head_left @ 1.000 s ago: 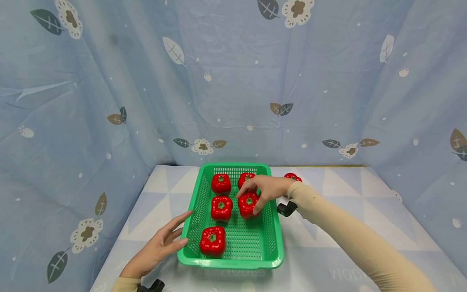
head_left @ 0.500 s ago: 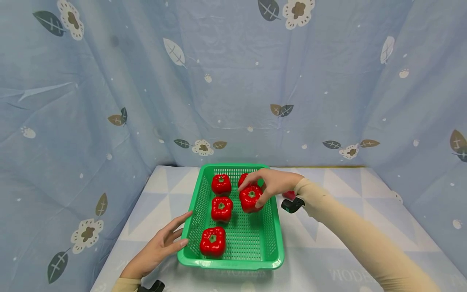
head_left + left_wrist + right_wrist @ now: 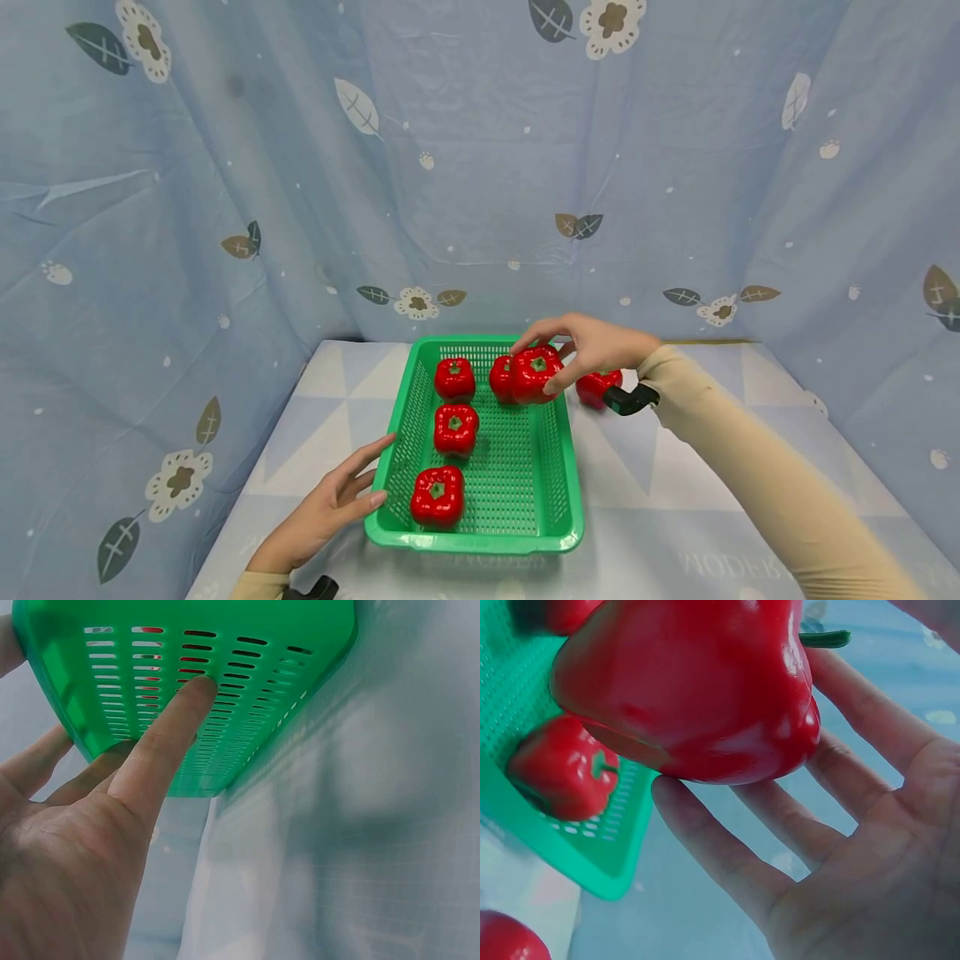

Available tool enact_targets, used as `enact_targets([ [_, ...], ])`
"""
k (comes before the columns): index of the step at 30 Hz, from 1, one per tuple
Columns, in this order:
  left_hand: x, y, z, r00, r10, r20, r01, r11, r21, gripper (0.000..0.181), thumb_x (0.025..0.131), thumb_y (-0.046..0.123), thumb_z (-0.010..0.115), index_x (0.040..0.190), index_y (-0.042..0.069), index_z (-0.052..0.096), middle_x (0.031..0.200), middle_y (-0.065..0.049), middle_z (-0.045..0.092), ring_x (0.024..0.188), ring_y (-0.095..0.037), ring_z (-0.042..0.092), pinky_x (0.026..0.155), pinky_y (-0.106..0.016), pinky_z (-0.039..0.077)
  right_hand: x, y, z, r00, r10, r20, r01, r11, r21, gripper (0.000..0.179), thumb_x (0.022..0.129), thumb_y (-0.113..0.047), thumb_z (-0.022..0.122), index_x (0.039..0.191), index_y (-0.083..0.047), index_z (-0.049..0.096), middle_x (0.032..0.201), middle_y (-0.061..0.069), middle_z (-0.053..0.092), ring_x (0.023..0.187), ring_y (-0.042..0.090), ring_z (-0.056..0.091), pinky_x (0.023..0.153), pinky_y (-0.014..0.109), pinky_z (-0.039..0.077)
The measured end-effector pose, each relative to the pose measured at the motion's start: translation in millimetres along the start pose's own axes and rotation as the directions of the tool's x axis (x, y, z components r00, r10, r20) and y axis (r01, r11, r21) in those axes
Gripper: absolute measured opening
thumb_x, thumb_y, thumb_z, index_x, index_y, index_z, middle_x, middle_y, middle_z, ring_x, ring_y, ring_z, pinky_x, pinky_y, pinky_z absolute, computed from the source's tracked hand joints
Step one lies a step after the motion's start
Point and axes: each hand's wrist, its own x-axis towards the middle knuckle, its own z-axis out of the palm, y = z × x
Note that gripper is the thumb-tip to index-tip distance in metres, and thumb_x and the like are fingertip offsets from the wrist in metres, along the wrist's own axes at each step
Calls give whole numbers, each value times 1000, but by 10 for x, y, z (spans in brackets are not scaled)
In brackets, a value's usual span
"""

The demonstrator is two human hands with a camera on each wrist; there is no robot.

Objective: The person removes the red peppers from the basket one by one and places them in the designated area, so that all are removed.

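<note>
Red and glossy, a bell pepper (image 3: 536, 374) is gripped by the right hand (image 3: 592, 348) above the far right corner of the green basket (image 3: 558, 492). Four peppers remain inside; one pepper (image 3: 595, 387) lies just right of the basket. The basket's near left wall is touched by the straight fingers of the left hand (image 3: 324, 510).

Left hand (image 3: 82, 847): filling the lower left of the view, palm facing the camera, fingers stretching out straight toward the basket.
Fingers (image 3: 169, 731): one long finger is lying flat against the slotted wall, its tip pressing near the upper rows of slots; others are showing behind it at the left edge.
Green basket (image 3: 300, 645): occupying the top of the view, its slotted plastic wall and rounded corner facing the camera.
Slots: red is showing through several of them.
Table cloth (image 3: 360, 847): pale, faintly gridded, spreading beneath and to the right of the basket.
</note>
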Motion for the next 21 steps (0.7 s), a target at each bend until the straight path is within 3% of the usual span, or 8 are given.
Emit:
enact_targets([
  [15,10,16,4,1000,-5,-16,5,1000,8,71,114,15,62,175,29,28,181,-15,11,158,-61,20,122,-62,40,-403,47,-333,992,65,-109,-66,998,-5,58,90,-11,86,146,-17,70,145,2,67,131,31,60,105,59,56],
  [21,5,6,10,1000,-4,-16,5,1000,16,71,114,15,61,175,29,28,181,-15,11,158,-62,19,123,-63,38,-610,139,-435,978,129,-162,-132,991,-5,59,91,-12,87,147,-22,70,145,2,67,128,31,64,105,54,57],
])
